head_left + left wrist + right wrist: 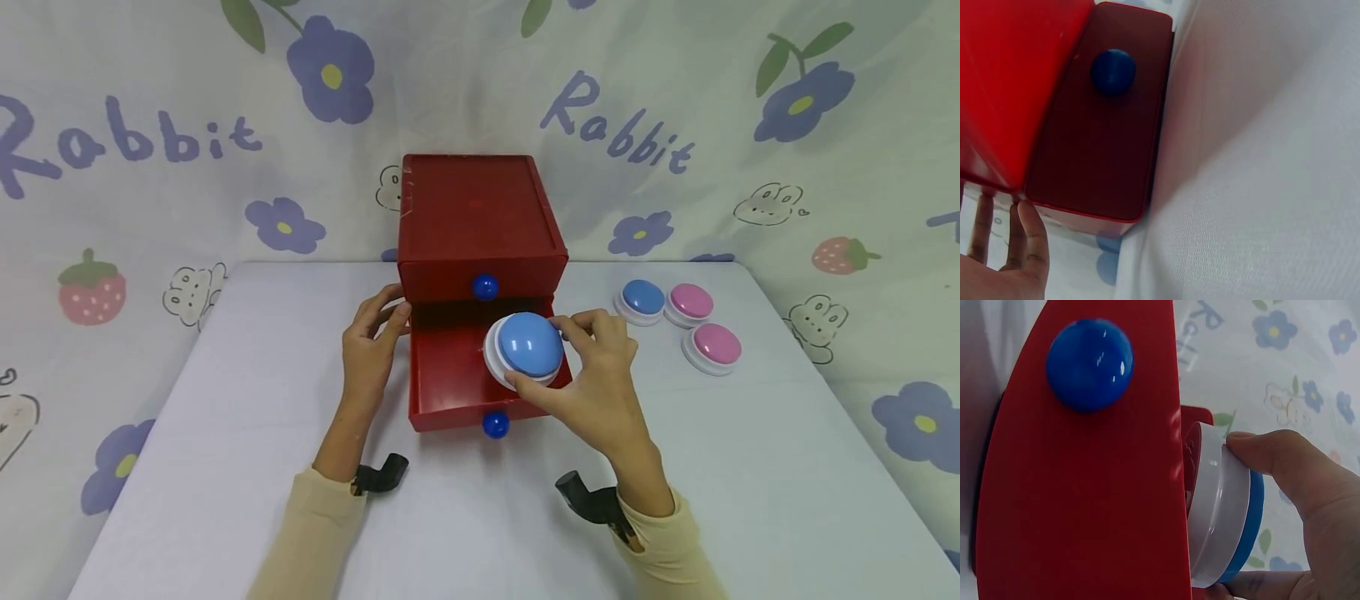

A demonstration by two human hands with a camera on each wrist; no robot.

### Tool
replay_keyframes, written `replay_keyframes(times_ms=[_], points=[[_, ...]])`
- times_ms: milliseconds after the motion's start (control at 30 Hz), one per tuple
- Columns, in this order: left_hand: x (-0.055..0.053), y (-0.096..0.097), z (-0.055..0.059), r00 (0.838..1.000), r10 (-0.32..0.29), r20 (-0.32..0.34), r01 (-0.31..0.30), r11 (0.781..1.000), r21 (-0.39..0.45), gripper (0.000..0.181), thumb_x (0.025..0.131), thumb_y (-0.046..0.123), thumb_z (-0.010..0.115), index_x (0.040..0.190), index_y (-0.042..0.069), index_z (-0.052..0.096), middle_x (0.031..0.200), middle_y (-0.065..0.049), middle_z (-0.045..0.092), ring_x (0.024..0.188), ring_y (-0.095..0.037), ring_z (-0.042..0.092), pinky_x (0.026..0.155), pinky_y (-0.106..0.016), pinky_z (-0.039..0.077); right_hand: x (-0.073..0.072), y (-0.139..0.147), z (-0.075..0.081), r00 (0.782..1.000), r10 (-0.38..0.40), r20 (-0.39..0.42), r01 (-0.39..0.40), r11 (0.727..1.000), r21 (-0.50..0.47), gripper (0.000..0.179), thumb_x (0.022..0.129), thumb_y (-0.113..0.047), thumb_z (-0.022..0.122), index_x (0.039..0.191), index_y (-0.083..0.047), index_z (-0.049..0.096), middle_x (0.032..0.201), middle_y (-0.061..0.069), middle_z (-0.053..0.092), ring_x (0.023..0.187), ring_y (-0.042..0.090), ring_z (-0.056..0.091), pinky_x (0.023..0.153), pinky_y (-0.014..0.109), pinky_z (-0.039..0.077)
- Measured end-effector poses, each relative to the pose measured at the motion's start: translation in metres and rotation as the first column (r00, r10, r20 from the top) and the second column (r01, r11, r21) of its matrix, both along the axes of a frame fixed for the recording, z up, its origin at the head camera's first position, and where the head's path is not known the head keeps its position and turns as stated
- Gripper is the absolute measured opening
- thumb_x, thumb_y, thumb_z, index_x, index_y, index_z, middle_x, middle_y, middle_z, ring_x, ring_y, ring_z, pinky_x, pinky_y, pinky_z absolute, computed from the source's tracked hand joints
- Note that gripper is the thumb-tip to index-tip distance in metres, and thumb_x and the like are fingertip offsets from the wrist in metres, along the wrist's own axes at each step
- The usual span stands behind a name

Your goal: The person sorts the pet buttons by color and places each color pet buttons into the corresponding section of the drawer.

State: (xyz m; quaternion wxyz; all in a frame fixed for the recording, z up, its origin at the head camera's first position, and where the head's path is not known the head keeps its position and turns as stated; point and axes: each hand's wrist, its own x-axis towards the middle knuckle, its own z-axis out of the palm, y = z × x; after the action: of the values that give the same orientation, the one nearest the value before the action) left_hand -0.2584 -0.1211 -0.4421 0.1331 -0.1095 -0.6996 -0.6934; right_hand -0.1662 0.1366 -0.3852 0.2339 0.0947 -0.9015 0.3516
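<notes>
Over pulled-out drawer (pixel 448 371), R hand (pixel 597 379) pinches blue btn (pixel 528 347) by round white base (pixel 1215 512), thumb & fingers on opp. sides; btn tilted, dome glossy. L hand (pixel 371 333) relaxed, fingers loosely extended, tips at cabinet (pixel 476 208) L side. Cabinet boxy, smooth red, w/ shiny ball knob (pixel 486 287) up top.

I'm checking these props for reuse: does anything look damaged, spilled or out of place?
One small thing: pale marks on the red cabinet, along its top's left edge. Perhaps scuffs, they break the plain red. I see no spill, and the blue button in the right hand shows no obvious damage.
</notes>
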Motion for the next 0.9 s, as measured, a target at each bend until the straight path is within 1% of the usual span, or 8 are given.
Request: replay_keyframes(times_ms=[133, 267, 300, 567, 767, 833, 900], points=[[0.0, 0.0, 0.002, 1.0, 0.0, 0.004, 0.0, 1.0, 0.007, 0.04, 0.1, 0.017, 0.063, 0.139, 0.008, 0.059, 0.135, -0.006, 0.056, 0.116, -0.021, 0.058, 0.088, -0.027, 0.056, -0.001, -0.013, 0.0, 1.0, 0.02, 0.017, -0.02, 1.0, 0.006, 0.071, 0.065, -0.039, 0.092, 0.122, -0.005, 0.067, 0.118, 0.008, 0.051, 0.12, 0.024, 0.038, 0.085, 0.045, 0.034], [0.0, 0.0, 0.002, 1.0, 0.005, 0.005, -0.005, 1.0, 0.005, 0.04, 0.1, 0.017, 0.063, 0.139, 0.009, 0.06, 0.135, -0.006, 0.057, 0.115, -0.021, 0.058, 0.09, -0.035, 0.057, -0.003, -0.025, -0.001, 0.999, 0.031, 0.019, -0.032, 0.998, 0.05, 0.071, 0.066, -0.041, 0.092, 0.122, -0.004, 0.067, 0.117, 0.009, 0.051, 0.118, 0.024, 0.039, 0.086, 0.045, 0.032], [0.0, -0.001, 0.002, 1.0, 0.006, 0.006, -0.006, 1.0, 0.0, 0.04, 0.1, 0.018, 0.063, 0.139, 0.009, 0.06, 0.135, -0.006, 0.056, 0.116, -0.021, 0.058, 0.09, -0.035, 0.057, -0.003, -0.027, -0.001, 0.999, 0.033, 0.02, -0.034, 0.998, 0.059, 0.072, 0.066, -0.042, 0.092, 0.122, -0.004, 0.067, 0.117, 0.008, 0.051, 0.118, 0.024, 0.039, 0.086, 0.045, 0.032], [0.001, 0.0, 0.001, 1.0, 0.015, 0.011, -0.014, 1.0, -0.023, 0.041, 0.101, 0.02, 0.062, 0.14, 0.011, 0.059, 0.137, -0.006, 0.056, 0.118, -0.022, 0.057, 0.087, -0.022, 0.055, -0.005, -0.045, -0.004, 0.998, 0.055, 0.006, -0.055, 0.993, 0.106, 0.072, 0.065, -0.043, 0.092, 0.12, -0.003, 0.068, 0.114, 0.008, 0.053, 0.117, 0.025, 0.042, 0.087, 0.046, 0.033], [0.001, 0.001, 0.001, 1.0, 0.022, 0.004, -0.022, 0.999, -0.026, 0.04, 0.101, 0.018, 0.062, 0.14, 0.009, 0.059, 0.136, -0.006, 0.056, 0.118, -0.023, 0.057, 0.086, -0.021, 0.055, -0.006, -0.051, -0.005, 0.997, 0.082, 0.003, -0.082, 0.989, 0.121, 0.071, 0.064, -0.043, 0.092, 0.118, -0.003, 0.068, 0.113, 0.007, 0.053, 0.117, 0.024, 0.043, 0.087, 0.045, 0.033], [0.001, 0.001, 0.001, 1.0, 0.024, 0.007, -0.024, 0.999, -0.028, 0.041, 0.101, 0.018, 0.062, 0.14, 0.009, 0.059, 0.136, -0.006, 0.056, 0.118, -0.023, 0.057, 0.086, -0.021, 0.055, -0.007, -0.052, -0.005, 0.997, 0.082, 0.0, -0.081, 0.988, 0.128, 0.071, 0.064, -0.044, 0.092, 0.118, -0.003, 0.069, 0.113, 0.007, 0.053, 0.116, 0.024, 0.043, 0.087, 0.045, 0.034], [0.001, 0.001, 0.002, 1.0, 0.023, 0.007, -0.023, 0.999, -0.026, 0.041, 0.101, 0.018, 0.062, 0.14, 0.009, 0.059, 0.136, -0.006, 0.056, 0.118, -0.022, 0.057, 0.086, -0.021, 0.055, -0.008, -0.054, -0.005, 0.997, 0.071, 0.003, -0.07, 0.985, 0.159, 0.073, 0.065, -0.047, 0.091, 0.12, -0.003, 0.068, 0.114, 0.007, 0.053, 0.116, 0.024, 0.043, 0.086, 0.046, 0.033]])
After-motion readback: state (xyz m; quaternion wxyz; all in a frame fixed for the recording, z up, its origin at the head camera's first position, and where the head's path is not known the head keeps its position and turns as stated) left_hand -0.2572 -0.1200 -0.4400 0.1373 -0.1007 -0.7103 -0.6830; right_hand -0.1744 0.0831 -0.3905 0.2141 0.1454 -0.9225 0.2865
